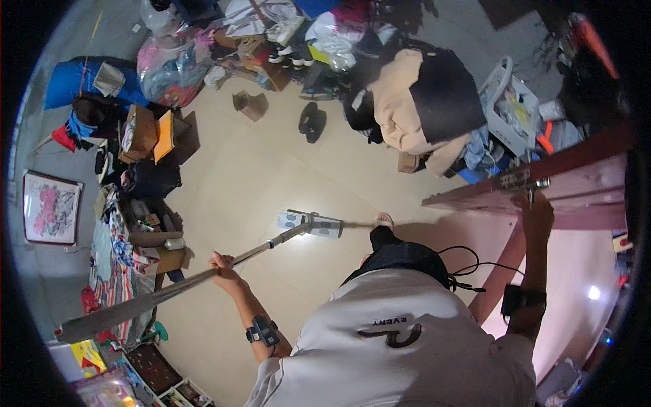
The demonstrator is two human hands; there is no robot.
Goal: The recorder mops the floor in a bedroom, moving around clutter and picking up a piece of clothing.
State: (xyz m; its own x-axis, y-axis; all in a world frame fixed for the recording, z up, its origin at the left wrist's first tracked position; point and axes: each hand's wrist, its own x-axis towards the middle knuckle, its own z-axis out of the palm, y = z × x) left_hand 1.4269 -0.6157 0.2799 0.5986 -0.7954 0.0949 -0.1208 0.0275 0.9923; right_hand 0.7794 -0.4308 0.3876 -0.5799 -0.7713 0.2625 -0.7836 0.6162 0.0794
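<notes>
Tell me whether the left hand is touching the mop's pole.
Touching: the head view shows the left hand closed around the mop's pole, with its fingers curled over it.

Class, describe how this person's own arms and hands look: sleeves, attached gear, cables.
The left hand and right hand are ungloved. The pale short sleeves leave both forearms uncovered. A boxy black device with a thin dark wire is strapped on the left arm; a dark strapped unit circles the right.
</notes>
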